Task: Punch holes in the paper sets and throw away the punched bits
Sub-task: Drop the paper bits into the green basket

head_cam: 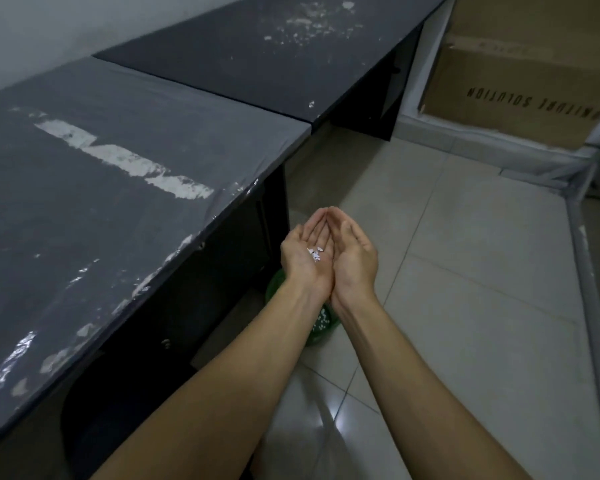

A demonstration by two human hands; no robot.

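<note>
Fingertips met at twelve o'clock, both palms up and cupped side by side, fingers gently curved. White punched bits [315, 253] lay in the left hand [303, 256], beside the right hand [352, 258]. Beneath the wrists, at six o'clock, a green bin [321, 329] stood on the tiled floor [465, 306], a dark desk [118, 188] at nine o'clock.

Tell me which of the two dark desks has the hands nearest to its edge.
The nearer grey-topped desk with the peeling film. The left hand and right hand, cupped over paper bits, hover beside its corner; the black desk lies farther back.
</note>
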